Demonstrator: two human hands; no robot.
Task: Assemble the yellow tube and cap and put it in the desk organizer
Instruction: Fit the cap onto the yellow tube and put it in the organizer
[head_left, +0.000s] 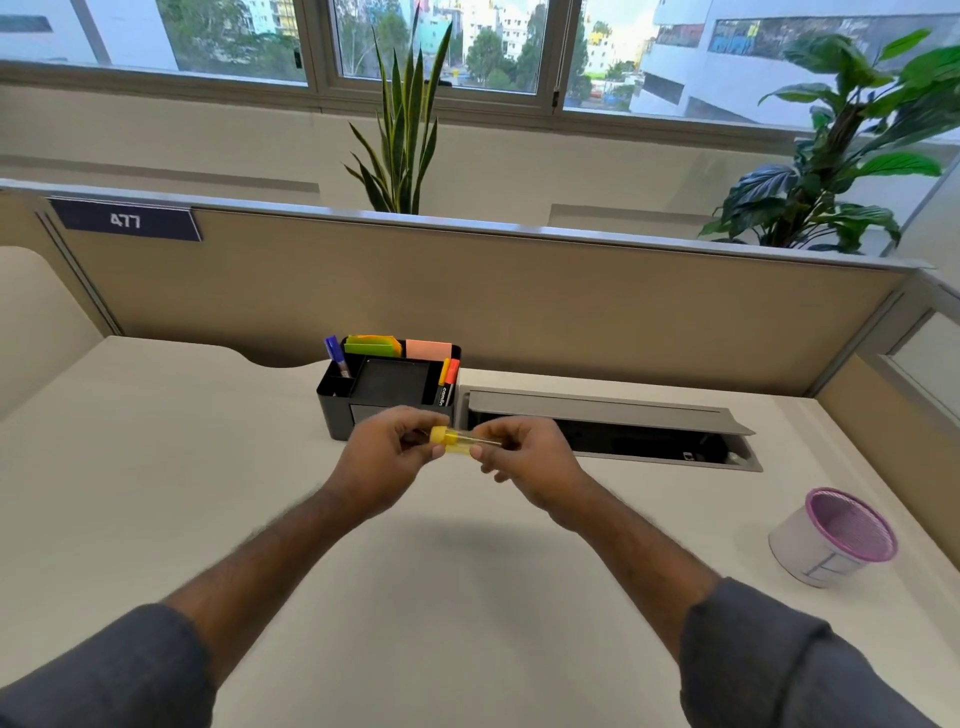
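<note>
Yellow screw cap (439, 435) pinched in my left hand (382, 457); clear yellow-tinted plastic tube (477, 443) pinched in my right hand (524, 460), centre frame, before black desk organizer (337, 410).

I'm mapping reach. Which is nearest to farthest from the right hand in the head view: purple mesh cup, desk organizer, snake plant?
From the right hand:
1. desk organizer, just behind-left.
2. purple mesh cup, far right on the desk.
3. snake plant, beyond the partition.

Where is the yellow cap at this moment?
In the head view the yellow cap sits near the centre, on the left end of the tube, pinched by the left hand, just in front of the black desk organizer.
</note>
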